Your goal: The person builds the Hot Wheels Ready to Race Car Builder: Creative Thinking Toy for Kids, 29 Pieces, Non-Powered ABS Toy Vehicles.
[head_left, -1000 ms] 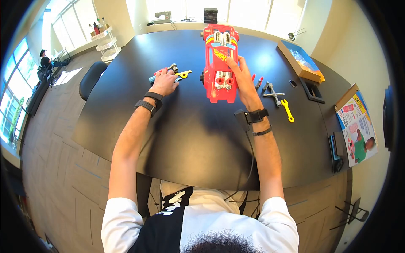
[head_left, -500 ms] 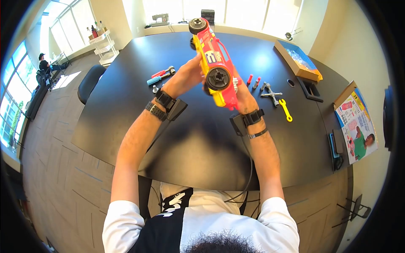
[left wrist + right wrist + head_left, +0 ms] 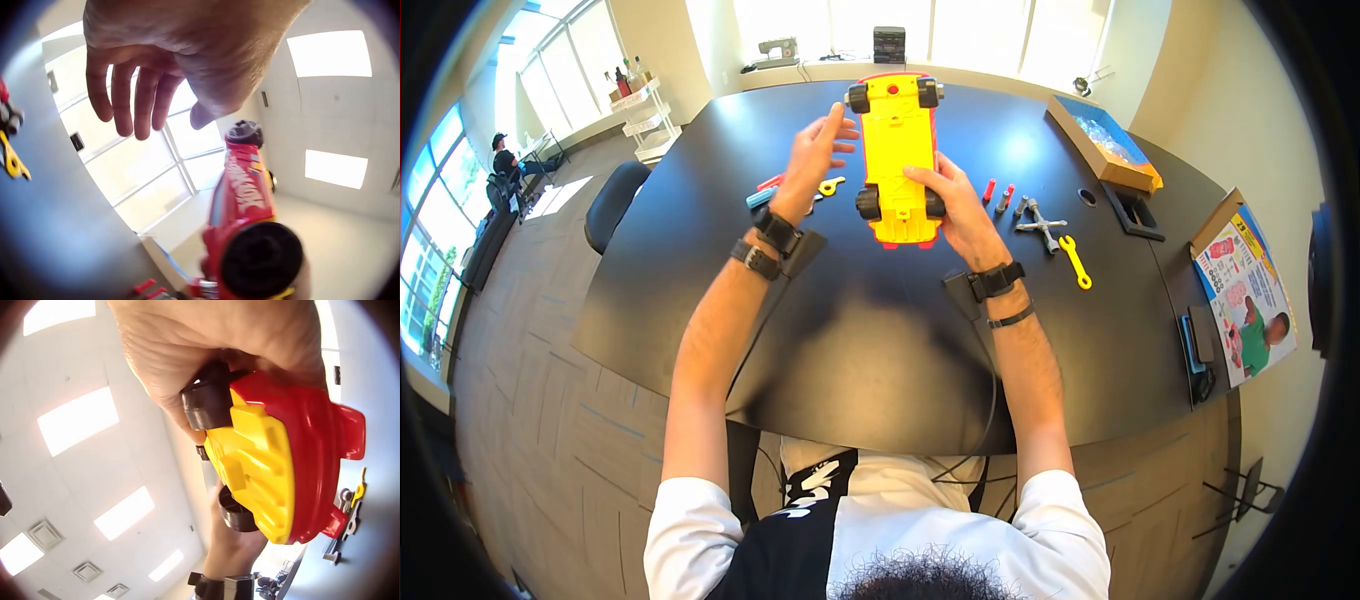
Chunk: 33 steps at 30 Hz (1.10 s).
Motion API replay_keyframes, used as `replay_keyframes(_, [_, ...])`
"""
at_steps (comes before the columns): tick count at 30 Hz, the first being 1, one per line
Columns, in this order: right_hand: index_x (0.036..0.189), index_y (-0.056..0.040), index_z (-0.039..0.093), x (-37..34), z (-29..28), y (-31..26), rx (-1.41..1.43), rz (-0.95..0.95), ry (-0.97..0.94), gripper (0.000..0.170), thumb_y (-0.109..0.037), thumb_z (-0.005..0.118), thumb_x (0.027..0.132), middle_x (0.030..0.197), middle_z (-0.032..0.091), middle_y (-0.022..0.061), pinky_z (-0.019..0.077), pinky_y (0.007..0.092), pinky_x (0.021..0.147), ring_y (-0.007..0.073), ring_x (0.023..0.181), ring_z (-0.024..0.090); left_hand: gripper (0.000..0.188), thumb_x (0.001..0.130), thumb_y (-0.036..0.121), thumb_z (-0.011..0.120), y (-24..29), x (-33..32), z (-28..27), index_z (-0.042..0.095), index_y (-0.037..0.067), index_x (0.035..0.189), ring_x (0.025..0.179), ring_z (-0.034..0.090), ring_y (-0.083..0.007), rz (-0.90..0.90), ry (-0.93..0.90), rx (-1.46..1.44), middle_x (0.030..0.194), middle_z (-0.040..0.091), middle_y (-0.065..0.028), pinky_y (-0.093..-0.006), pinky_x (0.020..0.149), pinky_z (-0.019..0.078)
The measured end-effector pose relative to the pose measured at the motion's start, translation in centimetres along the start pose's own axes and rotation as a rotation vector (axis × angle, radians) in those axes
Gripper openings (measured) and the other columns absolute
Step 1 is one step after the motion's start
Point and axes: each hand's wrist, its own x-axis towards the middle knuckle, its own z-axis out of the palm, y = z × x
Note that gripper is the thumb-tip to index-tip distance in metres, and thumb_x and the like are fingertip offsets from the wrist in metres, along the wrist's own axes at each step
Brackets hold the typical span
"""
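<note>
A toy car [image 3: 900,150], red with a yellow underside and black wheels, is held above the table with its underside towards the head camera. The right hand [image 3: 962,212] grips its right side, the thumb lying across the yellow base. To the car's left is the left hand [image 3: 812,160], raised with its fingers spread loosely and nothing in them. In the left wrist view the left hand [image 3: 169,56] is apart from the car [image 3: 244,194]. The right wrist view shows the right hand [image 3: 237,337] around the car [image 3: 275,456] near a black wheel.
Toy tools, among them a blue-handled one [image 3: 762,196], lie beyond the left forearm. Right of the car are small red-tipped pieces, a grey cross wrench [image 3: 1041,225] and a yellow wrench [image 3: 1076,262]. An open box [image 3: 1105,145] and a printed box [image 3: 1248,295] are at the right.
The car was lifted and turned over from red top to yellow underside. The left hand left the tools, came to the car by half a second ago, and is now apart from it.
</note>
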Motion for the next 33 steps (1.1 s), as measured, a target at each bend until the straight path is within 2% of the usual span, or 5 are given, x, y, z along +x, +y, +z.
replay_keyframes(4, [0.141,-0.0014,0.059,-0.3,-0.6,-0.9,0.072,0.018,0.027,0.047,-0.019,0.075,0.101,0.126,0.073,0.0075,0.0588,0.0331,0.099,0.0159,0.113,0.072,0.049,0.097,0.049,0.078,-4.3,3.5,-7.1,0.079,0.009,0.124,0.096,0.079,-0.0271,0.212,-0.121,0.960,0.111,0.081,-0.0132,-0.0414,0.085,0.0610])
replay_keyframes(10, [0.143,-0.0029,0.059,-0.3,-0.7,-1.4,0.070,0.002,0.059,0.048,-0.021,0.075,0.101,0.128,0.073,0.0070,0.0588,0.0334,0.099,0.0156,0.113,0.072,0.043,0.091,0.045,0.081,-9.5,0.7,-9.6,0.082,0.015,0.122,0.113,0.074,-0.0332,0.080,-0.231,1.527,0.115,0.080,-0.0152,-0.0476,0.100,0.0584])
replay_keyframes(22, [0.142,-0.0016,0.059,-0.4,-1.0,-1.2,0.052,0.004,0.059,0.048,-0.022,0.075,0.101,0.129,0.072,0.0075,0.0580,0.0336,0.100,0.0163,0.115,0.072,0.026,0.090,0.036,0.084,-8.7,-0.2,-9.1,0.086,0.014,0.103,0.102,0.077,-0.0335,0.214,-0.113,1.343,0.099,0.081,-0.0128,-0.0468,0.092,0.0595])
replay_keyframes(28, [0.141,-0.0012,0.058,0.0,-1.3,-0.5,0.042,0.035,0.035,0.048,-0.021,0.076,0.101,0.128,0.072,0.0082,0.0584,0.0339,0.100,0.0167,0.114,0.072,0.030,0.088,0.032,0.090,1.3,0.4,-5.4,0.086,0.014,0.111,0.086,0.071,-0.0257,0.748,0.306,0.894,0.101,0.081,-0.0112,-0.0410,0.079,0.0580])
replay_keyframes(33, [0.140,-0.0016,0.058,0.0,-0.6,-0.2,0.025,0.049,0.013,0.047,-0.021,0.076,0.101,0.128,0.072,0.0086,0.0589,0.0338,0.098,0.0168,0.112,0.073,0.028,0.088,0.028,0.090,7.0,0.3,-1.1,0.086,0.013,0.113,0.098,0.070,-0.0235,0.980,0.238,0.777,0.109,0.082,-0.0050,-0.0391,0.085,0.0559])
